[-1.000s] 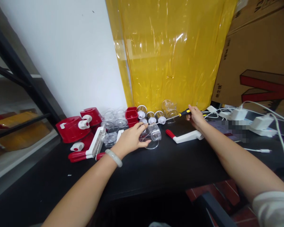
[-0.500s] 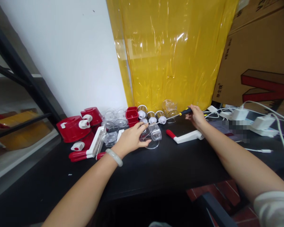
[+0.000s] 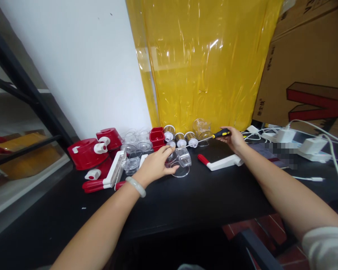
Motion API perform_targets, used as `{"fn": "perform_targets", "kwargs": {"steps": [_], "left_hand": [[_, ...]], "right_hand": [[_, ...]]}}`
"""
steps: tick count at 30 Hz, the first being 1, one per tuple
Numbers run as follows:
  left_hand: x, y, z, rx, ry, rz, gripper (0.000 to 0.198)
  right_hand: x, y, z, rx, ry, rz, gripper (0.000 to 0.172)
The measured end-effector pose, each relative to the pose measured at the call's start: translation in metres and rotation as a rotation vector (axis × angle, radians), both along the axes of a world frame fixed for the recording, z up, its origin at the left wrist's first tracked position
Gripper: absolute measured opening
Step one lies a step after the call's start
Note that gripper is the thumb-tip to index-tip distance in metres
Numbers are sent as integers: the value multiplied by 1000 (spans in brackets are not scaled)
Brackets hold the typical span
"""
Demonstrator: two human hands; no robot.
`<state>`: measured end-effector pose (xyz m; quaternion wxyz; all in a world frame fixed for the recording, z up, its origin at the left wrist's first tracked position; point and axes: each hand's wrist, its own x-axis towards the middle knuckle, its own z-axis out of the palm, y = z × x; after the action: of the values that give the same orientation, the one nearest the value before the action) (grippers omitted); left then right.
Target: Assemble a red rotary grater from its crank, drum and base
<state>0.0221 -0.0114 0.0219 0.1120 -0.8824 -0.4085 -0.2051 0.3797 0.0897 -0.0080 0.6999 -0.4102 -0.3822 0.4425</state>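
Note:
My left hand [image 3: 154,165], with a pale bangle on the wrist, is closed round a clear plastic housing [image 3: 181,159] that lies on the black table [image 3: 186,198]. My right hand [image 3: 233,138] grips a screwdriver [image 3: 212,135] by its black and yellow handle. The thin metal shaft points left toward the clear housing. A white crank with a red knob [image 3: 219,163] lies on the table just below my right hand.
Red and white plastic parts [image 3: 92,152], clear cups [image 3: 138,137], several metal drums [image 3: 180,138] and a red box [image 3: 157,137] sit along the back. Yellow plastic sheet [image 3: 202,63] hangs behind. Cardboard boxes [image 3: 307,63], white chargers and cables [image 3: 298,142] stand right. A black shelf frame [image 3: 22,93] is at left.
My right hand has lifted slightly with the screwdriver. My left hand and the clear housing have barely shifted.

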Motion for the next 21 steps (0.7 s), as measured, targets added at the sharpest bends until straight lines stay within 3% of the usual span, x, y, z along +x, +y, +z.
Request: {"fn": "perform_targets", "kwargs": {"steps": [5, 9, 14, 21], "left_hand": [[-1, 1, -1, -4, -8, -4, 65], [-1, 1, -1, -17, -26, -13, 64], [-3, 4, -2, -33, -49, -30, 64], [-4, 5, -2, -29, -46, -26, 64]], "right_hand": [[-3, 4, -2, 96, -95, -70, 24], [0, 3, 0, 4, -38, -28, 32], [3, -3, 3, 1, -4, 52, 21], [0, 1, 0, 98, -80, -26, 18]]}}
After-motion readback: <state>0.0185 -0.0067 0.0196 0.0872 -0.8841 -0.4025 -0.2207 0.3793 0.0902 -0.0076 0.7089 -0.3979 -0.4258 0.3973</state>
